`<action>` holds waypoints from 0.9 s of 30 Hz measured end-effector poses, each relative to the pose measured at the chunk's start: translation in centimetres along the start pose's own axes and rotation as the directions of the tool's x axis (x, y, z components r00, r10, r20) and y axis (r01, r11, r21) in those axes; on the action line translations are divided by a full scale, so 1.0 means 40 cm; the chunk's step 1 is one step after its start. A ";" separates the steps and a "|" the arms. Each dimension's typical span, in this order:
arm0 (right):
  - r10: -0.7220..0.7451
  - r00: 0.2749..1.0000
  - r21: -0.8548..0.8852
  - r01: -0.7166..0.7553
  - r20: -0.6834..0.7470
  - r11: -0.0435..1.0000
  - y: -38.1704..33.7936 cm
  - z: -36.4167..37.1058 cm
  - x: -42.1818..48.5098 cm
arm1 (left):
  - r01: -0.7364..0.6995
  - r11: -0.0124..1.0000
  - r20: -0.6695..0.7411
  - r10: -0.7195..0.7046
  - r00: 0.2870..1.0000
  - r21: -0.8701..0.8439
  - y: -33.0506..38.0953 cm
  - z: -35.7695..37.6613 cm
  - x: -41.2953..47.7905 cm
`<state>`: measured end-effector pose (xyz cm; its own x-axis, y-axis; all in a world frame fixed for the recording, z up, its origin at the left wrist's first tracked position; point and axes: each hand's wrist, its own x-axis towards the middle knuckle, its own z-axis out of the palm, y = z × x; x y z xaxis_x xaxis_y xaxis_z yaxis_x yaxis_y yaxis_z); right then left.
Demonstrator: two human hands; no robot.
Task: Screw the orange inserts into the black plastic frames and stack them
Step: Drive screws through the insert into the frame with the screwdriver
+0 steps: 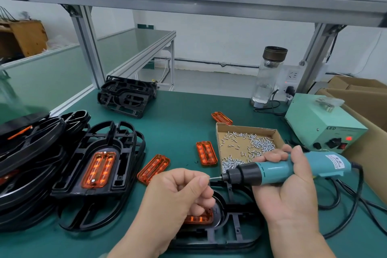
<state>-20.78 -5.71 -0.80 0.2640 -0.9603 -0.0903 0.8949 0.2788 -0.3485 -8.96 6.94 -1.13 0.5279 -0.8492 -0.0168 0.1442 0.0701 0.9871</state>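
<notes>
Fingers of my left hand [180, 192] pinch a screw [210, 178] to the screwdriver [293, 168] my right hand [282, 190] grips. This orange insert [199, 219] sits in its frame [236, 234], probably unfastened (finished stack [92, 144] left); loose inserts [206, 153] wait on the bench [178, 115].

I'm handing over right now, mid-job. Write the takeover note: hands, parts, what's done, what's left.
Left hand pinches a small silver screw at the bit tip.
Right hand grips the teal electric screwdriver.
A black plastic frame with its orange insert seated lies under both hands. Cardboard screw tray is on the right, loose orange inserts mid-mat.
Done: finished frames stack on the left, top one screwed.
Left: screw this frame, stack it, then do the bare black frames at the back.
</notes>
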 end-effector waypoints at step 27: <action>-0.017 1.000 -0.042 0.017 0.001 0.999 0.006 0.004 -0.004 | -0.058 0.972 -0.060 0.074 0.995 0.229 -0.003 0.003 -0.003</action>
<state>-20.54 -5.46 -0.72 0.2488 -0.9649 -0.0834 0.8835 0.2614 -0.3887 -9.15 6.98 -1.24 0.5867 -0.8084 0.0467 -0.0824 -0.0022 0.9966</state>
